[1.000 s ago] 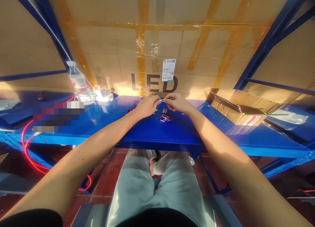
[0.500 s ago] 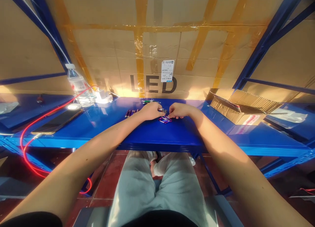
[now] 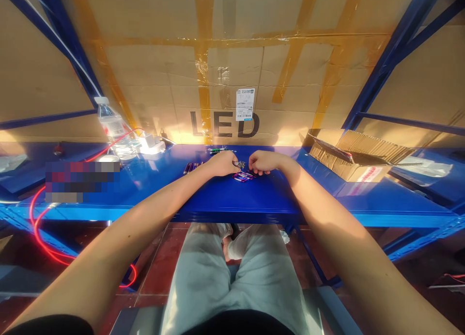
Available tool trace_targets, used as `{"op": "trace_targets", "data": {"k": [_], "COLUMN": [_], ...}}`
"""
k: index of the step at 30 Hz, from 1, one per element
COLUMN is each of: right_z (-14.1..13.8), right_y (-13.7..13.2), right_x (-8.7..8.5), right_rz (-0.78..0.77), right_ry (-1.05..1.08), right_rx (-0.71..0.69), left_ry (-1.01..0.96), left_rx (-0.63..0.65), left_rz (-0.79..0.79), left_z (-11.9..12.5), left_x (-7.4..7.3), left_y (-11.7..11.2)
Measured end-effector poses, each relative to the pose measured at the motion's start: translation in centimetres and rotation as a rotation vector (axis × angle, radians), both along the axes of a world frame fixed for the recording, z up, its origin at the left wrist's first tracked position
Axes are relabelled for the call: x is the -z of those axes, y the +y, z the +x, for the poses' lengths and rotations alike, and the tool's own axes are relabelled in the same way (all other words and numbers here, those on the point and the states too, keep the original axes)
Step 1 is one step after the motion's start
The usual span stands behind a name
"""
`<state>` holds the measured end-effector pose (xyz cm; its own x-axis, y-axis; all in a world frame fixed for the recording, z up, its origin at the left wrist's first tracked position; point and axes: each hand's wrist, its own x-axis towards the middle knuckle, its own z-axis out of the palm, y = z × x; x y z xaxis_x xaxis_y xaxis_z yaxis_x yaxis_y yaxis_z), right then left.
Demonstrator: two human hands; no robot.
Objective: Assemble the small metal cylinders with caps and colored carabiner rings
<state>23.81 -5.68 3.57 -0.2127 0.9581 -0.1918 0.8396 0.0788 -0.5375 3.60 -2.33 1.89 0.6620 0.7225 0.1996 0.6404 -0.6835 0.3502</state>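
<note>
My left hand is closed around a small bunch of shiny metal pieces, too small to name. My right hand is just to the right of it, fingers curled and pinched together; whatever is between them, if anything, is hidden. Below and between both hands, a little pile of glossy pink-and-blue loops or strips lies on the blue table. Several short dark reddish sticks are lined up beside my left wrist. Behind my left hand lies a small green item.
An open cardboard box stands at the right. To the left are a water bottle, white plugs and a red cable hanging over the edge. A large carton marked LED walls off the back.
My right hand has drawn slightly away from the metal bunch, widening the gap between the hands. My left hand stays closed on the bunch. The view has shifted slightly.
</note>
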Motion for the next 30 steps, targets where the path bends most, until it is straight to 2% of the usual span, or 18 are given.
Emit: {"op": "trace_targets", "data": {"k": [5, 11, 14, 18, 22, 25, 30], "right_z": [0.0, 0.0, 0.1, -0.2, -0.8, -1.1, -1.7], "right_y": [0.3, 0.3, 0.2, -0.1, -0.6, -0.9, -1.2], "right_x": [0.3, 0.3, 0.2, -0.2, -0.4, -0.5, -0.3], "right_rz": [0.001, -0.003, 0.074, 0.341, 0.291, 0.281, 0.379], "right_ry": [0.018, 0.005, 0.037, 0.221, 0.363, 0.267, 0.064], "right_rx": [0.000, 0.019, 0.008, -0.109, -0.270, -0.309, -0.338], "left_ry": [-0.045, 0.014, -0.032, -0.204, -0.315, -0.358, -0.420], "left_rx": [0.030, 0.031, 0.021, -0.003, -0.041, -0.042, -0.040], "left_rz": [-0.051, -0.066, -0.034, -0.062, -0.186, -0.229, -0.242], "left_z": [0.3, 0.0, -0.4, -0.8, -1.0, -1.2, -1.8], "left_x": [0.0, -0.1, -0.6, -1.2, -1.5, -1.5, -1.4], "left_y": [0.2, 0.3, 0.2, -0.2, -0.4, -0.2, 0.3]}}
